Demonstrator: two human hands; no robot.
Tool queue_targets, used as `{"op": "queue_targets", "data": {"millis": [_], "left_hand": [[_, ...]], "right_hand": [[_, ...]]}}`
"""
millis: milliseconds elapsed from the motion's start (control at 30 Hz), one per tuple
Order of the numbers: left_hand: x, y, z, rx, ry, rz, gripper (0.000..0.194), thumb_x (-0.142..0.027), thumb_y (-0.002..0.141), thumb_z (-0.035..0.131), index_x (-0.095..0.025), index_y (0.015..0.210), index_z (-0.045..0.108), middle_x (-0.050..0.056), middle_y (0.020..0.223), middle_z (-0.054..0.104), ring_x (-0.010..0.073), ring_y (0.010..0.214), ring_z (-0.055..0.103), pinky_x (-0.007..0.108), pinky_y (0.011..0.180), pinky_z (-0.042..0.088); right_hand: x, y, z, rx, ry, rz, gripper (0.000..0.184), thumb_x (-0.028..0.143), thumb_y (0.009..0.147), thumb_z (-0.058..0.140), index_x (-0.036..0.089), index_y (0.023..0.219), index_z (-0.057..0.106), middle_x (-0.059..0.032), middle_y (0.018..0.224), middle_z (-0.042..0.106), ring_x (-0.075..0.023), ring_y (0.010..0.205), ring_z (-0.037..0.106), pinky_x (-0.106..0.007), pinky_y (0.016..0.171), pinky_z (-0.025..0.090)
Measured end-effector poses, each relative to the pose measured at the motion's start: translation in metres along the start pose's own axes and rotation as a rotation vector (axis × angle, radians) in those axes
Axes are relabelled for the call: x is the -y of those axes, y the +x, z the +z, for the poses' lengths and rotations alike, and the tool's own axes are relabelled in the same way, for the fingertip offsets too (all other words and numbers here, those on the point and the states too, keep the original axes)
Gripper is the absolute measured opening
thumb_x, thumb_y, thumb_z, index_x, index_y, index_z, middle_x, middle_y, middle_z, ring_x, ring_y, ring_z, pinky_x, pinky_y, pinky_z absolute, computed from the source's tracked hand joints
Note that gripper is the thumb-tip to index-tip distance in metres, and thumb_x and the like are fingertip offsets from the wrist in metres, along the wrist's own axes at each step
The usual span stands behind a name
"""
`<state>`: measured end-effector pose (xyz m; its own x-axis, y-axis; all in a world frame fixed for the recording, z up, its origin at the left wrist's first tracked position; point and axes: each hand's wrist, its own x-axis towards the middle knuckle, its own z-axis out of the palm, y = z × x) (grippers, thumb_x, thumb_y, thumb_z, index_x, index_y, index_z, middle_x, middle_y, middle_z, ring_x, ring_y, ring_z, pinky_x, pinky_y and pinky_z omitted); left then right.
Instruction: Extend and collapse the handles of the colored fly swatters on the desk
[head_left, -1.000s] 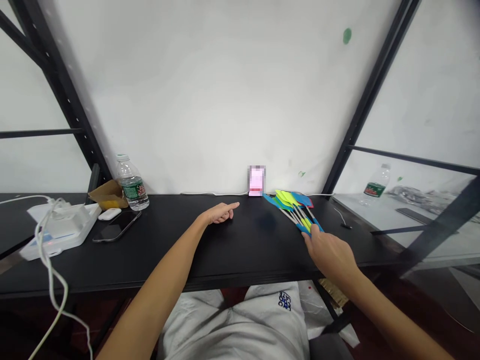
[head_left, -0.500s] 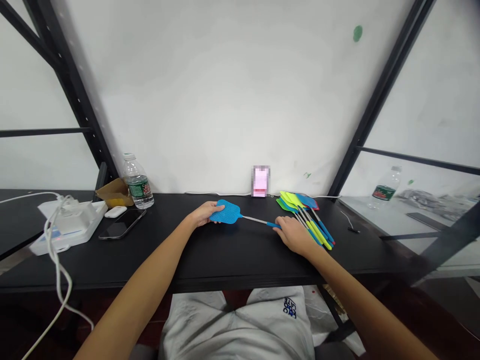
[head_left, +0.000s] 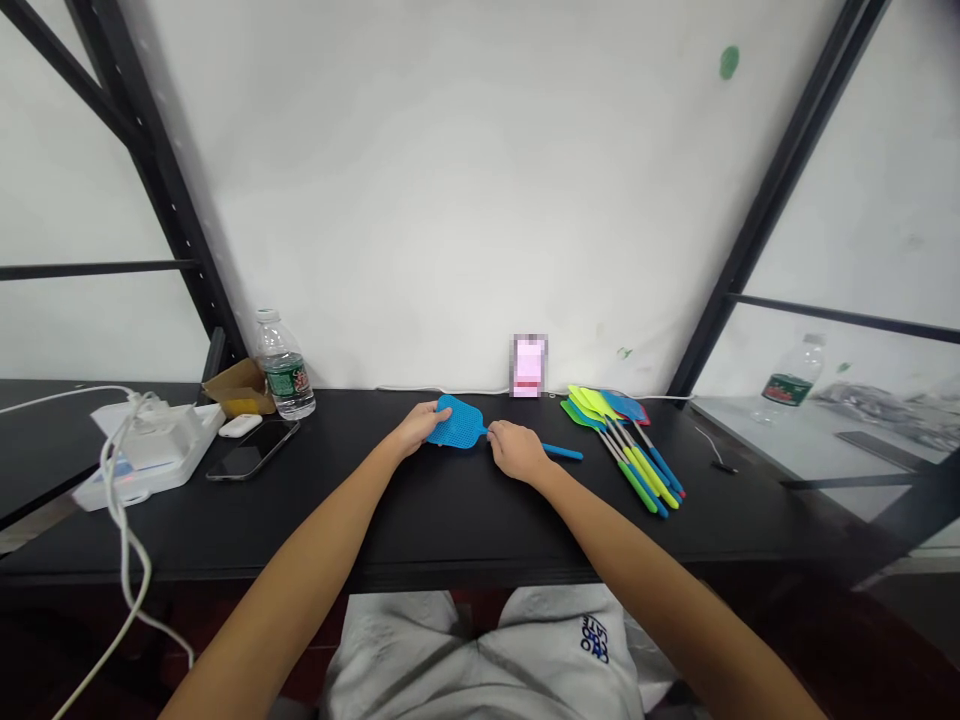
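Observation:
A blue fly swatter [head_left: 459, 424] lies crosswise between my hands, just above or on the black table. My left hand [head_left: 415, 428] grips the far left edge of its perforated head, thumb on top. Closed around the thin shaft, close to the neck of the head, is my right hand [head_left: 517, 452]; it hides most of the shaft. The swatter's blue handle shows to the right of that hand. Further right, a fanned pile of several fly swatters [head_left: 626, 450] in green, yellow, blue and red rests on the table, touched by neither hand.
On the left of the black table [head_left: 450, 520] are a phone [head_left: 253, 450], a white earbud case [head_left: 240, 425], a water bottle [head_left: 286, 370], a cardboard box [head_left: 241, 388] and a power strip [head_left: 150, 465] with cables. A blurred pink-screened object [head_left: 529, 365] leans on the wall. A short black-ended cord [head_left: 724, 466] lies right.
My right hand has slid left along the swatter, from its handle to the shaft near the head. The left hand keeps its hold. The view has shifted slightly.

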<state>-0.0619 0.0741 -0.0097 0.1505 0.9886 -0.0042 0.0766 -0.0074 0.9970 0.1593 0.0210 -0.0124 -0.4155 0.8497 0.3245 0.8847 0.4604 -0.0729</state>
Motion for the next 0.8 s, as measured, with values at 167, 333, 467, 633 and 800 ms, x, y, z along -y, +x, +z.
{"op": "queue_targets", "data": {"millis": [167, 333, 467, 633, 800], "left_hand": [[0.0056, 0.0069, 0.0001, 0.013, -0.046, 0.019, 0.046, -0.051, 0.062, 0.080, -0.014, 0.086, 0.067, 0.005, 0.076, 0.071, 0.0187, 0.069, 0.065, 0.032, 0.068, 0.050], [0.0072, 0.0089, 0.0010, 0.008, -0.055, 0.023, 0.049, -0.053, 0.059, 0.081, -0.014, 0.085, 0.067, 0.004, 0.075, 0.070, 0.0180, 0.067, 0.064, 0.032, 0.069, 0.049], [0.0067, 0.0088, 0.0015, 0.004, -0.053, 0.035, 0.047, -0.053, 0.059, 0.080, -0.014, 0.084, 0.067, 0.004, 0.073, 0.069, 0.0168, 0.065, 0.063, 0.031, 0.068, 0.049], [0.0053, 0.0079, 0.0018, 0.006, -0.053, 0.042, 0.048, -0.053, 0.060, 0.080, -0.014, 0.084, 0.067, 0.004, 0.075, 0.070, 0.0174, 0.067, 0.064, 0.032, 0.068, 0.049], [0.0055, 0.0079, 0.0006, -0.015, -0.053, 0.044, 0.046, -0.054, 0.062, 0.078, -0.015, 0.084, 0.067, 0.004, 0.076, 0.070, 0.0185, 0.070, 0.065, 0.032, 0.070, 0.050]], "right_hand": [[-0.0042, -0.0031, -0.0041, 0.020, 0.017, 0.053, 0.029, 0.032, 0.101, 0.034, 0.022, 0.103, 0.060, -0.0058, 0.101, 0.068, -0.0197, 0.092, 0.061, -0.028, 0.073, 0.036], [-0.0027, -0.0048, -0.0066, 0.029, 0.015, 0.096, 0.029, 0.035, 0.100, 0.037, 0.024, 0.102, 0.063, -0.0054, 0.097, 0.069, -0.0200, 0.089, 0.062, -0.027, 0.070, 0.035], [-0.0019, -0.0060, -0.0079, 0.033, 0.013, 0.129, 0.031, 0.038, 0.099, 0.038, 0.024, 0.101, 0.066, -0.0063, 0.094, 0.070, -0.0206, 0.087, 0.063, -0.027, 0.070, 0.036], [-0.0029, -0.0072, -0.0074, 0.023, 0.016, 0.138, 0.034, 0.042, 0.099, 0.037, 0.026, 0.101, 0.067, -0.0063, 0.093, 0.070, -0.0210, 0.085, 0.063, -0.027, 0.070, 0.037], [-0.0049, -0.0076, -0.0072, 0.000, 0.029, 0.136, 0.044, 0.052, 0.099, 0.033, 0.026, 0.098, 0.069, -0.0061, 0.092, 0.071, -0.0208, 0.084, 0.064, -0.027, 0.068, 0.036]]}}
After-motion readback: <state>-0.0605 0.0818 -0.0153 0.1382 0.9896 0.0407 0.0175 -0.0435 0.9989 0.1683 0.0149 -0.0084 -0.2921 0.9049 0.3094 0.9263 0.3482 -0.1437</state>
